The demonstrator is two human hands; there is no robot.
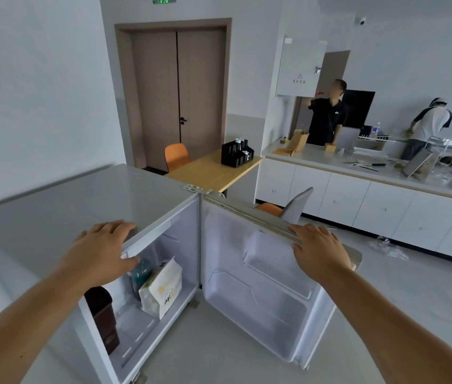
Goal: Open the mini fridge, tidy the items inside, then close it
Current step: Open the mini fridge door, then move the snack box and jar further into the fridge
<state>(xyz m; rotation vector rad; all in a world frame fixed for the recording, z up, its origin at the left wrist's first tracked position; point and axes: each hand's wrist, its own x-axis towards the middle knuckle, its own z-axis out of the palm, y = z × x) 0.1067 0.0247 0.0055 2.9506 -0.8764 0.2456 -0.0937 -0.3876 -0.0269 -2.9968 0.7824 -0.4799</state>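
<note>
The white mini fridge [75, 206] stands below me with its door [261, 295] swung wide open to the right. My left hand [103, 248] rests flat on the front edge of the fridge top, fingers spread, thumb hanging over the opening. My right hand [319, 250] grips the top edge of the open door. Inside the fridge stand a white pouch bag [161, 289], a teal bottle [140, 273] behind it, and a dark brown container [103, 314] at the left front. The door shelves hold nothing.
A wooden table [213, 173] with a black organiser [237, 155] and an orange chair [176, 156] stands behind the fridge. A long white counter [358, 198] with clutter runs along the right, where two people stand. A grey chair back [298, 203] sits just behind the door.
</note>
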